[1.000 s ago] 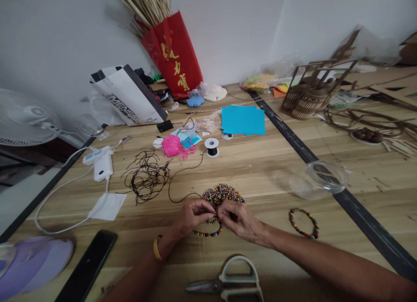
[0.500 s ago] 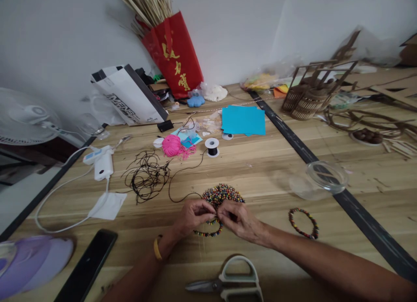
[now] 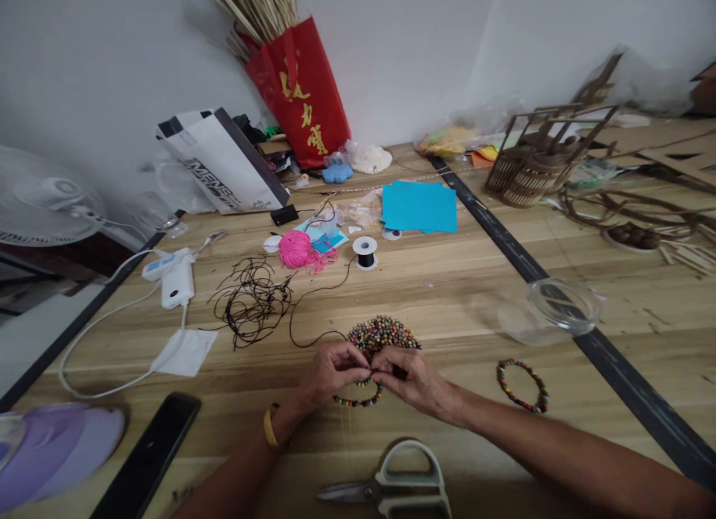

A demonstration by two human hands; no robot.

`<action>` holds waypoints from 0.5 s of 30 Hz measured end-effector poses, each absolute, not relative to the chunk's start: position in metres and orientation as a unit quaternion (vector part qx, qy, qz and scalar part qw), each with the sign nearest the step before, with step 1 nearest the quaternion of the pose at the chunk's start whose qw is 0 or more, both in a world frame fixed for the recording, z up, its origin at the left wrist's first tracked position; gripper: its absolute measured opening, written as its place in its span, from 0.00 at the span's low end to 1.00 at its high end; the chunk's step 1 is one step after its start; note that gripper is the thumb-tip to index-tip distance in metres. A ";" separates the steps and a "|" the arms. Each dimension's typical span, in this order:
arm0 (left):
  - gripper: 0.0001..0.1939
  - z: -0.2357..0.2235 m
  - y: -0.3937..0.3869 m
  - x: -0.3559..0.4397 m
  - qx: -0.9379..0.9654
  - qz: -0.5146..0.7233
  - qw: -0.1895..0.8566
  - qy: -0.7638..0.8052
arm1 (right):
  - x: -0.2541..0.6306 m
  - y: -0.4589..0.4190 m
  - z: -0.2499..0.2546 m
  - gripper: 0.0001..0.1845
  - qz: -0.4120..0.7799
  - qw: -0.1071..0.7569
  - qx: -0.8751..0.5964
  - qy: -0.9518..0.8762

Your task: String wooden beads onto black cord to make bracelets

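Multicoloured beads (image 3: pixel 383 331) lie in a heap just beyond my hands. My left hand (image 3: pixel 335 370) and my right hand (image 3: pixel 414 377) meet in front of it, thumb and finger of each pinched together. Between the fingertips is the end of a bead string (image 3: pixel 358 402), whose loop curves beneath them; the exact point of grip is too small to make out. Thin pale threads (image 3: pixel 347 429) trail from it toward me. To the right lies a closed ring of similar beads, a bracelet (image 3: pixel 521 385). Scissors (image 3: pixel 385 485) rest close to me, their blades pointing left.
A spool of black cord (image 3: pixel 365 253), a tangle of black cord (image 3: pixel 251 303) and pink yarn (image 3: pixel 294 249) sit farther back. A clear round container (image 3: pixel 562 305) is at right. A phone (image 3: pixel 148 452) and power strip (image 3: pixel 176 280) occupy the left.
My right hand's fingers have shifted slightly at the pinch point. My left hand stays in nearly the same place, and the bead string still hangs below.
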State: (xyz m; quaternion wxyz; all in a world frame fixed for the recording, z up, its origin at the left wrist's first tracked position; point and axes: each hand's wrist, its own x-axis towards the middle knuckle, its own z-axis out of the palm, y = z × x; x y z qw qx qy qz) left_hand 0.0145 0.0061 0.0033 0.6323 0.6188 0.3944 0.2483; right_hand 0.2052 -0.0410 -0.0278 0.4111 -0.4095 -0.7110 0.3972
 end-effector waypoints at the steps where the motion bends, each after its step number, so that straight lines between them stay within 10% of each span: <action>1: 0.13 0.003 0.006 0.014 0.620 0.248 0.632 0.393 | 0.205 -0.041 -0.028 0.10 0.401 0.408 -0.411 -0.710; 15: 0.12 0.000 0.006 0.013 0.617 0.264 0.637 0.379 | 0.204 -0.042 -0.023 0.13 0.410 0.413 -0.415 -0.699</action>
